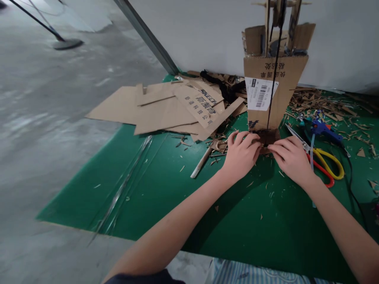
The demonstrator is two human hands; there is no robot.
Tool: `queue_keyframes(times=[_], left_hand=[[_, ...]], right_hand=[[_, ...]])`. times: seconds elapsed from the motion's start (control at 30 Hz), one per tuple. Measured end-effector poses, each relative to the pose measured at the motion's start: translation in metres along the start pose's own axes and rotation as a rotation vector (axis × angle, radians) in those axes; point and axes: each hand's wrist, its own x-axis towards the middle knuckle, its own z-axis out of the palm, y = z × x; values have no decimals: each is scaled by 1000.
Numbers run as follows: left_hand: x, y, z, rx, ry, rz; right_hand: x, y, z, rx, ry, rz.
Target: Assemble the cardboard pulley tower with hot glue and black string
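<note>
A tall cardboard tower (291,85), wider at the top and bearing a white label, stands in front of me. From the wheel-like part at its top, a black string (269,102) runs down its front to a small cardboard piece (274,136) at the base. My left hand (243,153) grips the left side of this piece with curled fingers. On the other side, my right hand (291,159) pinches its near right edge. The fingertips of both hands almost meet, and they hide part of the piece and the string's lower end.
Scissors (327,163) with red and yellow handles lie right of my right hand, beside a blue glue gun (325,130). Flat cardboard sheets (166,112) are stacked at left. Cardboard scraps (322,102) litter the green mat (166,185). A white wall (207,35) rises behind.
</note>
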Motion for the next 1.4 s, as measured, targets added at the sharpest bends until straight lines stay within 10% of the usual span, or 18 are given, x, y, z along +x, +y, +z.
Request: queue_keyframes(times=[0.57, 1.4], left_hand=[[2, -1, -2, 4, -32, 18], [2, 1, -3, 69, -28, 62]], right_hand=[[-4, 2, 7, -316, 108, -220], [-26, -17, -12, -112, -12, -203]])
